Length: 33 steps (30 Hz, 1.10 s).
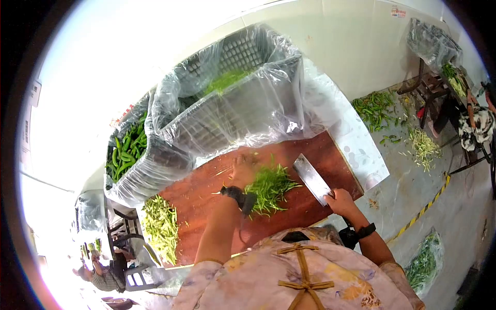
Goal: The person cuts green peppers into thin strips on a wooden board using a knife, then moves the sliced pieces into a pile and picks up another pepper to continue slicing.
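A cleaver (312,179) lies flat near the right side of the red-brown board (201,206), its handle in the closed fingers of my right hand (339,201). Left of the blade is a loose heap of sliced green peppers (271,190). My left hand (242,169) is over the board at the heap's upper left edge; motion smears its fingers, and I cannot tell what they hold. Along the board's left end lies a pile of pale green cut pieces (161,227).
Behind the board stands a large plastic-lined crate (227,121) with cut greens inside. Beside it, a smaller lined crate holds whole green peppers (126,147). More peppers (373,109) lie on the floor at right, near a bag of greens (425,261). Another person (106,271) is at lower left.
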Tool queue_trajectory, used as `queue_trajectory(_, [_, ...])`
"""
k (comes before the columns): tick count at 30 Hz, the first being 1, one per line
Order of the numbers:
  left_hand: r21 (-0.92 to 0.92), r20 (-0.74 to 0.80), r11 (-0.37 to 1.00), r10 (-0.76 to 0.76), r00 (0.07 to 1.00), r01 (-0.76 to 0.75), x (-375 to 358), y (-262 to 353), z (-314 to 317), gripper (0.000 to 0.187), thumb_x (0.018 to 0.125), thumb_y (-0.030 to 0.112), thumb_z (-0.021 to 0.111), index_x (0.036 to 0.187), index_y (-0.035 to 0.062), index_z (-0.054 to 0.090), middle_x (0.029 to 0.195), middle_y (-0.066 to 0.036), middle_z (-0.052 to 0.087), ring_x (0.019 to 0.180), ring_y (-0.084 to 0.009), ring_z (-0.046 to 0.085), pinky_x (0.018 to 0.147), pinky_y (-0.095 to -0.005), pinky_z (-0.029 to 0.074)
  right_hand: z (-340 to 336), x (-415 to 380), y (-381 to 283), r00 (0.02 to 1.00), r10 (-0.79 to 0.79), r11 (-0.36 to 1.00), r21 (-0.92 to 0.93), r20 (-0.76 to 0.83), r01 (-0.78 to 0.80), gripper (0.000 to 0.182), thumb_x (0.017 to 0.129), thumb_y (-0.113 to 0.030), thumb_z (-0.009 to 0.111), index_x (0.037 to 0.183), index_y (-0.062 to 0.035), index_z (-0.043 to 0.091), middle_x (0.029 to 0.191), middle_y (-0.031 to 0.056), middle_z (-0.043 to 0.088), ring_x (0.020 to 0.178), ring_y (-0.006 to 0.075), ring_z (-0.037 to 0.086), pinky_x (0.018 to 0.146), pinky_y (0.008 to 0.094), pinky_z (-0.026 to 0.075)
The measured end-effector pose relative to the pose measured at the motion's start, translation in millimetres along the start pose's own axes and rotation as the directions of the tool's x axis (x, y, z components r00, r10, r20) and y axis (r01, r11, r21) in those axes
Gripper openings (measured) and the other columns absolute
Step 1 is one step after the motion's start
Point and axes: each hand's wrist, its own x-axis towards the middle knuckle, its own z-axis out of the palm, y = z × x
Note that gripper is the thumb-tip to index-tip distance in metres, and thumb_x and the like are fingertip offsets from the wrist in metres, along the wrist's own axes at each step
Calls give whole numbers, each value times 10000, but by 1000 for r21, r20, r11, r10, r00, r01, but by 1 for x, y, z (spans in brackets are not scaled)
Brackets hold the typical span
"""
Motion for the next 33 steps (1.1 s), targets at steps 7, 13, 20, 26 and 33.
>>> queue_trajectory(7, [-768,236,621,45,971,158,-37,13,-44,514,820,368,563,1257,110,480,1256,-165,496,1151,-336,470,966,-415,376,10,7,-1,998,-35,999,-1,-58,35,349,781,-326,571,763,23,583,786,254,587,762,427,568,685,491,438])
queue_trajectory(13, [-564,200,809,-65,978,169,-78,-9,10,674,777,360,622,1320,47,374,1158,-281,516,1062,-404,516,925,-413,409,24,-4,-14,961,-169,976,97,-217,193,236,805,-189,574,701,16,524,600,135,510,562,263,510,541,385,403])
queue_trajectory(20, [-845,-253,516,-162,954,-136,-94,-18,34,559,768,359,604,1214,38,496,973,-247,604,901,-410,576,795,-434,473,45,-18,-79,928,-243,951,120,-283,286,230,818,-125,569,638,-20,471,512,7,418,491,106,413,458,312,351])
queue_trajectory(26, [-719,-200,680,-397,896,141,-168,-134,36,168,769,216,551,828,105,663,798,-166,631,756,-358,600,689,-435,488,100,-34,-137,923,-349,937,-54,-162,344,219,772,-188,592,783,31,584,637,195,561,567,303,547,555,393,427])
queue_trajectory(33, [-665,-492,733,-573,656,141,-243,-277,6,181,764,110,577,915,37,647,893,-167,628,816,-340,612,736,-374,501,167,-45,-164,915,-403,894,-217,-3,392,219,775,-214,597,784,5,594,690,214,591,677,399,580,589,440,448])
